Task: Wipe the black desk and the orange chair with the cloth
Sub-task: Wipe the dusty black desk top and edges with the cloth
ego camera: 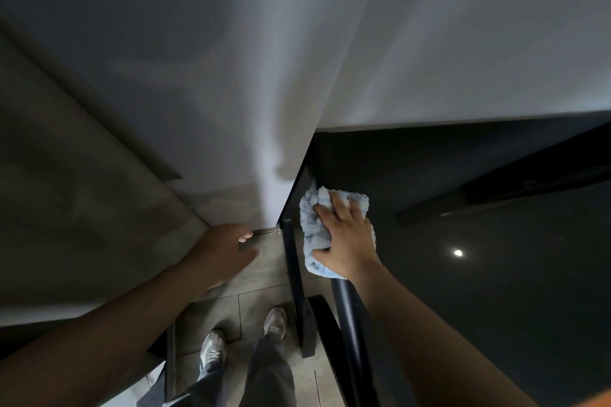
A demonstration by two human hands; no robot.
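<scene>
Both forearms reach forward from the bottom edge, bare to the wrist. At the end of the right one, the right hand [347,241] lies palm down on a light blue cloth [317,231], fingers spread across the top of it and thumb hooked around its near side, pressing it flat onto the glossy black surface [496,274] at that surface's left corner. Part of the cloth sticks out beyond the fingertips and to their left. Left of the cloth, off the surface's edge, the left hand [228,251] hangs in the air over the tiled floor [261,304], loosely curled and holding nothing, fingers bent toward a pale wall [231,76]. Below the cloth, black frame bars run down from the corner, and two grey shoes [244,334] stand on the floor beside them. One small round light reflection [458,253] shows on the black surface right of the cloth. An orange sliver [595,401] shows at the bottom right corner; what it belongs to cannot be told.
</scene>
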